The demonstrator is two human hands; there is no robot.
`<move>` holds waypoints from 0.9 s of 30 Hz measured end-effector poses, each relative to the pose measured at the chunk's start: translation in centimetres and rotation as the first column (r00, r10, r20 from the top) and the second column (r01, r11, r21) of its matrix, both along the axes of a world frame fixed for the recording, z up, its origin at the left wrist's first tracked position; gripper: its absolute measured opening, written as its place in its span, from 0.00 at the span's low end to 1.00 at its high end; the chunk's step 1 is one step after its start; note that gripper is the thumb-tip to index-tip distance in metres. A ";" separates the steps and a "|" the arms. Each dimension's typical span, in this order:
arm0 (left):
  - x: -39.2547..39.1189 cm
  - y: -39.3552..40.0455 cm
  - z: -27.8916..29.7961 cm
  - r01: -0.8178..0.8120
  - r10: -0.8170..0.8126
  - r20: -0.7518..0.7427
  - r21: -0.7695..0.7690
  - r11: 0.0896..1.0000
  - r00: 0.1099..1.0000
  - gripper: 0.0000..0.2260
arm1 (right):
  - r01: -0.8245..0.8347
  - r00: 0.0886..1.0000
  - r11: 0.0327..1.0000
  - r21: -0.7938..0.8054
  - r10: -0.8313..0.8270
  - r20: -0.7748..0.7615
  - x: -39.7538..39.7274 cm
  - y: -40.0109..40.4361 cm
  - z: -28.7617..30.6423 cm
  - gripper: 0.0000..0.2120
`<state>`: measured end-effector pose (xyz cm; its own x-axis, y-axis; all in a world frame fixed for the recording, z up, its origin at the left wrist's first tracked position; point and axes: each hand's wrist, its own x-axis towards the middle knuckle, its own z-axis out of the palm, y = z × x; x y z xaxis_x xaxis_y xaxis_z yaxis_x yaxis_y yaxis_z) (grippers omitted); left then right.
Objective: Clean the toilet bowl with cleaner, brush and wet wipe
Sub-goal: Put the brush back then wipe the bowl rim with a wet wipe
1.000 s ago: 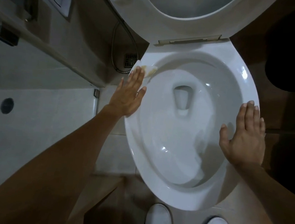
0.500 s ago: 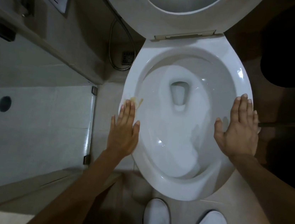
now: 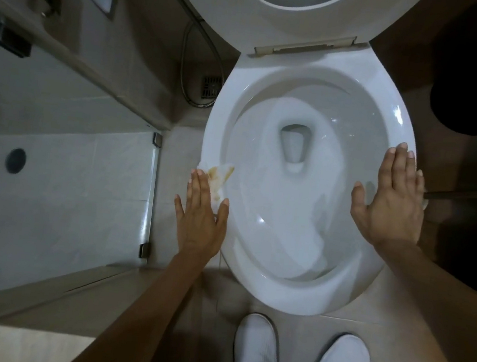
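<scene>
Both hands lie flat with straight fingers on opposite sides of the toilet. The left hand presses a wet wipe onto the rim at about nine o'clock of the toilet bowl, and the wipe pokes out past the fingertips with a yellow-brown stain on it. The right hand rests palm down on the rim at about three o'clock; a sliver of something pale shows at its outer edge, but I cannot tell whether that is a second wipe. The seat is lifted at twelve o'clock, so the bare rim is exposed. Inside, the bowl looks white and glossy with no visible stains and no coloured cleaner clinging to the walls, and neither a brush nor a cleaner bottle shows anywhere around it. From that I judge the cleaner and brush stages are already over and this is the closing wipe of the rim. The stain on the wipe suggests it is picking up dirt. What seems left is the rest of the rim, perhaps the front curve at six o'clock near the white slippers, and then getting rid of the wipe.
</scene>
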<state>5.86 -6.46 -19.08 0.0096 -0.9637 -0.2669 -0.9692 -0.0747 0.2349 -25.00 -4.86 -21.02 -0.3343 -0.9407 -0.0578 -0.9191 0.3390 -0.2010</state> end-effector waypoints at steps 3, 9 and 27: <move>-0.7 -0.6 -0.2 -0.067 0.067 0.011 -0.007 0.998 0.998 0.30 | 0.000 1.000 1.000 -0.001 0.000 0.000 0.0 0.0 0.1 0.36; -1.3 0.3 -0.1 -0.058 0.062 0.069 -0.057 0.997 0.996 0.26 | 0.002 1.000 1.000 0.003 -0.002 -0.005 0.0 -0.1 0.2 0.36; 0.8 1.4 1.2 0.098 -0.057 0.296 -0.123 0.988 0.954 0.24 | -0.013 1.000 0.998 0.055 0.013 0.006 0.0 0.1 0.6 0.37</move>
<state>6.68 -5.08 -17.90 -0.0090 -0.9913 -0.1310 -0.9984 0.0163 -0.0548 -25.00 -4.78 -20.41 -0.3216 -0.9404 -0.1110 -0.9225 0.3376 -0.1873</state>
